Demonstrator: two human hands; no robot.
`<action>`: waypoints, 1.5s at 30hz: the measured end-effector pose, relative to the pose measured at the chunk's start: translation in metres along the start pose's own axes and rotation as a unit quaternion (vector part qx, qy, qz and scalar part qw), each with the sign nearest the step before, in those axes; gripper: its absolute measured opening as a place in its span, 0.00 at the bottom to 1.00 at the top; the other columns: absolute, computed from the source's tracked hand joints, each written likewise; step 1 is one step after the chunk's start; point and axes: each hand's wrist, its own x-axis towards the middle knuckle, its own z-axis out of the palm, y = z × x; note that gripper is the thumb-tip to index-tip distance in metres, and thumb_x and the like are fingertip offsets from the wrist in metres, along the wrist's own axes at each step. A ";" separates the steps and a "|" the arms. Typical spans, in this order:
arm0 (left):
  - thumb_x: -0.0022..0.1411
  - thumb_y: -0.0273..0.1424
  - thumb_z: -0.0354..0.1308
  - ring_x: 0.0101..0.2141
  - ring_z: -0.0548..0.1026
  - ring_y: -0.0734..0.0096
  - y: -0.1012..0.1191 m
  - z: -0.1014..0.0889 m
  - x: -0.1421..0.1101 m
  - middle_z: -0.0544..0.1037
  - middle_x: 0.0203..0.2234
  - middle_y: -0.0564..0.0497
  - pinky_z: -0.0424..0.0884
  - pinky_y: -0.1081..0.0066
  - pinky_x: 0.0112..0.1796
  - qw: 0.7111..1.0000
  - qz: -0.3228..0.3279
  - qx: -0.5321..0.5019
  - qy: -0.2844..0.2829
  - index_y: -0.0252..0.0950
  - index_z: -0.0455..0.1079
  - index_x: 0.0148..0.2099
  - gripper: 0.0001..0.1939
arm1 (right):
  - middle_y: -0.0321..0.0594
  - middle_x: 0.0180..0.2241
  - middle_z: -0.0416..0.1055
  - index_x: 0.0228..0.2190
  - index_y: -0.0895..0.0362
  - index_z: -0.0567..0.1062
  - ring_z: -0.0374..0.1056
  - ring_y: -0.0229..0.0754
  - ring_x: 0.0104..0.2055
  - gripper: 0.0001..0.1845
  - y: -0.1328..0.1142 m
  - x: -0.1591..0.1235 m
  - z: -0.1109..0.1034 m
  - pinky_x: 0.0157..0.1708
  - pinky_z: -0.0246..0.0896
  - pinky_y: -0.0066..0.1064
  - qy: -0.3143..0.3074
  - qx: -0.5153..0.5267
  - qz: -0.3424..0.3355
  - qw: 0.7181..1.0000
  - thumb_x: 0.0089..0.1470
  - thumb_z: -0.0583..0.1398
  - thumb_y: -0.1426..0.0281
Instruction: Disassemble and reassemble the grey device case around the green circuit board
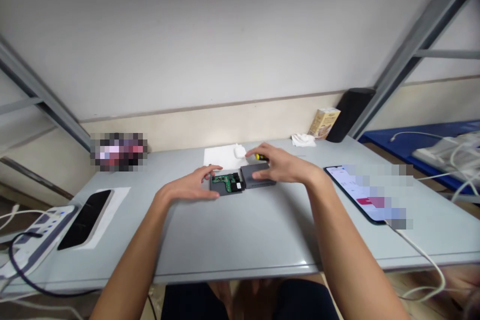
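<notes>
An opened dark grey casing lies on the desk in two parts side by side. Its left half (225, 190) carries a green circuit board (221, 178) with black parts on it. My left hand (193, 183) grips this half at its left end, thumb at the near edge and fingers at the far side. The flat grey right half (249, 176) is under my right hand (281, 164), whose thumb rests on it. Tucked in my right hand is a black tool with a yellow end (258, 157), like a screwdriver handle; the rest is hidden. My right index finger points towards a white rounded case (239, 151).
White paper (217, 156) lies behind the casing. A lit phone (348, 187) with a cable is at right, a dark phone (86, 217) and power strip (45, 235) at left. A tissue (303, 140), yellow box (324, 122) and black cylinder (350, 115) stand back right.
</notes>
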 end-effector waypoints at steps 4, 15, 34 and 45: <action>0.54 0.40 0.71 0.55 0.72 0.51 0.005 0.000 -0.006 0.69 0.62 0.42 0.71 0.58 0.55 0.999 -0.023 0.013 -0.019 0.47 0.59 0.74 0.48 | 0.46 0.64 0.64 0.63 0.45 0.70 0.62 0.63 0.62 0.47 0.016 0.001 0.014 0.64 0.54 0.54 -0.108 -0.104 0.100 0.984 0.40 0.74 0.63; 0.54 0.36 0.71 0.54 0.70 0.55 0.006 0.015 0.005 0.72 0.58 0.44 0.71 0.62 0.50 0.999 0.008 -0.046 0.011 0.47 0.60 0.72 0.45 | 0.46 0.58 0.74 0.61 0.50 0.73 0.71 0.56 0.58 0.37 0.032 -0.004 -0.007 0.59 0.66 0.44 -0.164 0.068 0.096 0.979 0.53 0.66 0.51; 0.47 0.39 0.78 0.55 0.68 0.52 0.010 0.040 0.016 0.68 0.57 0.44 0.67 0.53 0.59 0.995 0.020 -0.057 0.077 0.50 0.56 0.74 0.56 | 0.42 0.56 0.68 0.52 0.48 0.69 0.69 0.53 0.53 0.39 -0.001 0.014 0.035 0.48 0.65 0.39 -0.183 0.009 0.038 0.982 0.37 0.75 0.65; 0.50 0.37 0.77 0.55 0.68 0.55 0.012 0.041 0.017 0.67 0.59 0.44 0.67 0.54 0.60 0.995 0.026 -0.071 0.066 0.47 0.57 0.73 0.52 | 0.42 0.55 0.69 0.53 0.47 0.71 0.69 0.53 0.54 0.38 0.005 0.015 0.035 0.53 0.64 0.43 -0.157 0.011 0.019 0.987 0.40 0.74 0.65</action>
